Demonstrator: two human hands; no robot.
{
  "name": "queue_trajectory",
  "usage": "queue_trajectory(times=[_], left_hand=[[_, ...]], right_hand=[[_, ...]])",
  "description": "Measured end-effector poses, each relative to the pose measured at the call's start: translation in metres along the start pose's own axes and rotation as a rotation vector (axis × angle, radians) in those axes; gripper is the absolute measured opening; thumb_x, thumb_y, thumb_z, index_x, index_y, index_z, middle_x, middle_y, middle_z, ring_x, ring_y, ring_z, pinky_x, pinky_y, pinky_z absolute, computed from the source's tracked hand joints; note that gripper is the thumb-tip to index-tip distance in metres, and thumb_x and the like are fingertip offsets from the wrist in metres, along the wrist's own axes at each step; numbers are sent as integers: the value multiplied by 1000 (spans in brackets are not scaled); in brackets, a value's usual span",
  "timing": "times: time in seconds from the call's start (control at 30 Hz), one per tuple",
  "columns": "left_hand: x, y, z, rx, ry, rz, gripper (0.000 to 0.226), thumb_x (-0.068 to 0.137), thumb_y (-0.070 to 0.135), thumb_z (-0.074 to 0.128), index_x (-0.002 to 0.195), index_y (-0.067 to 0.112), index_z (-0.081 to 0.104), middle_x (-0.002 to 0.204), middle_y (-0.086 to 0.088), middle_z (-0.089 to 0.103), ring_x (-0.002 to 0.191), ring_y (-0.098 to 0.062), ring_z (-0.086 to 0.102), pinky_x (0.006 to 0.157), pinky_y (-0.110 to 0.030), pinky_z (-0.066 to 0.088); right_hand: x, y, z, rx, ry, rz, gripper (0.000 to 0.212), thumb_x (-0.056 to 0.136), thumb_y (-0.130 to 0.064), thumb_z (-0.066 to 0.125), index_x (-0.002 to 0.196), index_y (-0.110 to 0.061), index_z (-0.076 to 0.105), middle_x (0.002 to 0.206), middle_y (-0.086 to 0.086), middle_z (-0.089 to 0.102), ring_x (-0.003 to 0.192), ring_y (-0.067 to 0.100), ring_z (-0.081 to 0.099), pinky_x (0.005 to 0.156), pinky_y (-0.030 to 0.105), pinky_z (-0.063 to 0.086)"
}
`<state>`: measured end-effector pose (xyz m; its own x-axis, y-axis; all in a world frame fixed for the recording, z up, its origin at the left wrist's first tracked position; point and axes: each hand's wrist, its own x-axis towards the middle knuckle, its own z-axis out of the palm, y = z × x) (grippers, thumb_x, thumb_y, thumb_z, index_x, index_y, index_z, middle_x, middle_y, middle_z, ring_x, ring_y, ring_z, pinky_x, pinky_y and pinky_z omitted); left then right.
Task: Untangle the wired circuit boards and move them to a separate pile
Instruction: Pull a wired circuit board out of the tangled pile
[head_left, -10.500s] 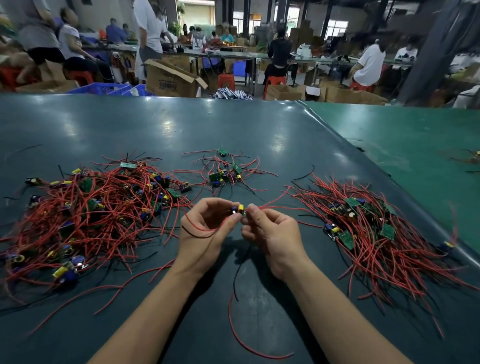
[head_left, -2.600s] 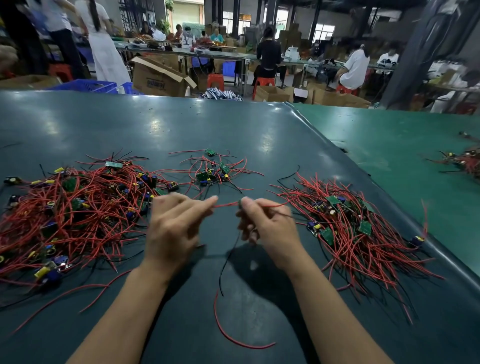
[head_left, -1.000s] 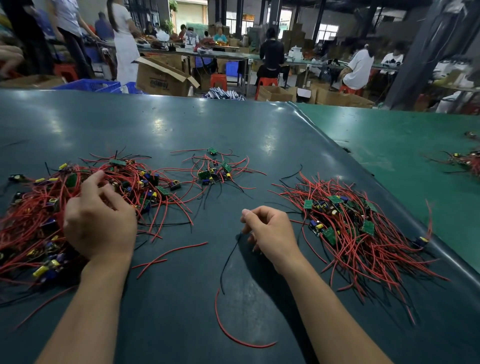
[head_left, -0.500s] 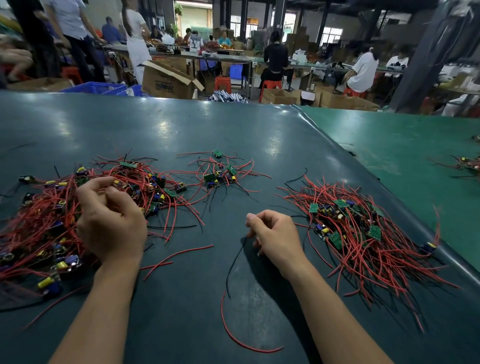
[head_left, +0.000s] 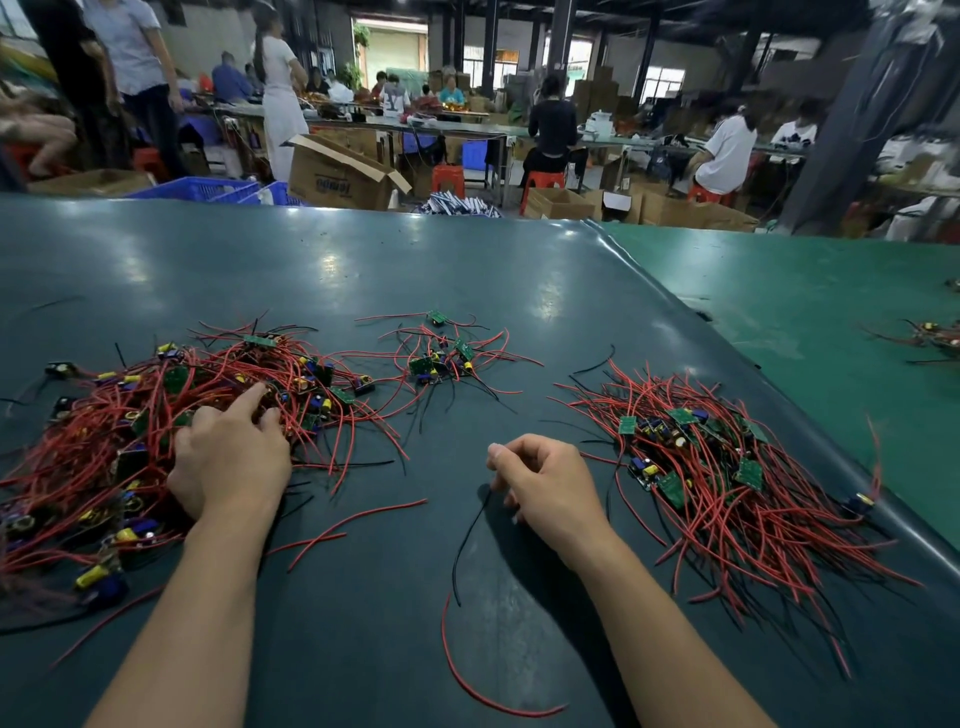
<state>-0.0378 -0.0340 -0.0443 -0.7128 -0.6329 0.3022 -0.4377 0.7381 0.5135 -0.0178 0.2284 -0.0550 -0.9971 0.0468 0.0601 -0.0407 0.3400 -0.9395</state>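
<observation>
A big tangle of red-wired circuit boards (head_left: 104, 415) covers the left of the dark table (head_left: 363, 260). My left hand (head_left: 228, 460) lies on its right side, index finger stretched out into the wires, gripping nothing that I can see. A smaller cluster of boards (head_left: 441, 358) sits further back in the middle. On the right lies a separate pile of boards (head_left: 727, 467) with red leads fanned out. My right hand (head_left: 548, 483) rests between the piles, fingers loosely curled, holding nothing visible.
Loose wires lie near me: a black one (head_left: 467, 535) beside my right hand, a curved red one (head_left: 483, 691), and two short red ones (head_left: 353, 525). A brighter green table (head_left: 805, 312) adjoins on the right, carrying another wire cluster (head_left: 935, 338). People work at benches beyond.
My left hand has uncurled and pushed its fingers forward into the left tangle. My right hand has stayed where it was.
</observation>
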Motion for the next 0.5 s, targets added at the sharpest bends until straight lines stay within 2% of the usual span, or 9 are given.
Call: queue_trajectory(times=[0.13, 0.23, 0.4, 0.5], left_hand=[[-2, -5, 5, -214, 184, 28, 26, 99, 25, 55, 116, 14, 72, 112, -19, 68, 98, -44, 60, 79, -49, 49], [-4, -6, 1, -406, 400, 133, 27, 99, 15, 53, 117, 5, 70, 106, -22, 70, 91, -42, 63, 80, -46, 50], [-15, 6, -10, -471, 777, 535, 22, 102, 8, 53, 115, 1, 69, 76, -19, 63, 68, -33, 51, 64, -43, 40], [-36, 22, -9, -532, 766, 803, 20, 96, 1, 59, 114, -1, 69, 78, -14, 64, 69, -28, 49, 67, -39, 41]], right_hand=[[0, 1, -1, 2, -2, 11, 25, 92, -31, 63, 72, -16, 67, 62, -1, 68, 48, 8, 57, 50, 28, 47], [0, 0, -2, 1, -9, 9, 25, 93, -31, 63, 73, -16, 68, 63, -1, 69, 50, 8, 57, 51, 29, 48], [-1, -2, -1, -17, -25, 8, 25, 93, -30, 64, 73, -16, 68, 63, -1, 68, 51, 10, 58, 49, 27, 47], [-1, -3, 1, 27, 8, -24, 18, 93, -25, 63, 77, -18, 66, 62, 0, 68, 47, 13, 56, 44, 26, 44]])
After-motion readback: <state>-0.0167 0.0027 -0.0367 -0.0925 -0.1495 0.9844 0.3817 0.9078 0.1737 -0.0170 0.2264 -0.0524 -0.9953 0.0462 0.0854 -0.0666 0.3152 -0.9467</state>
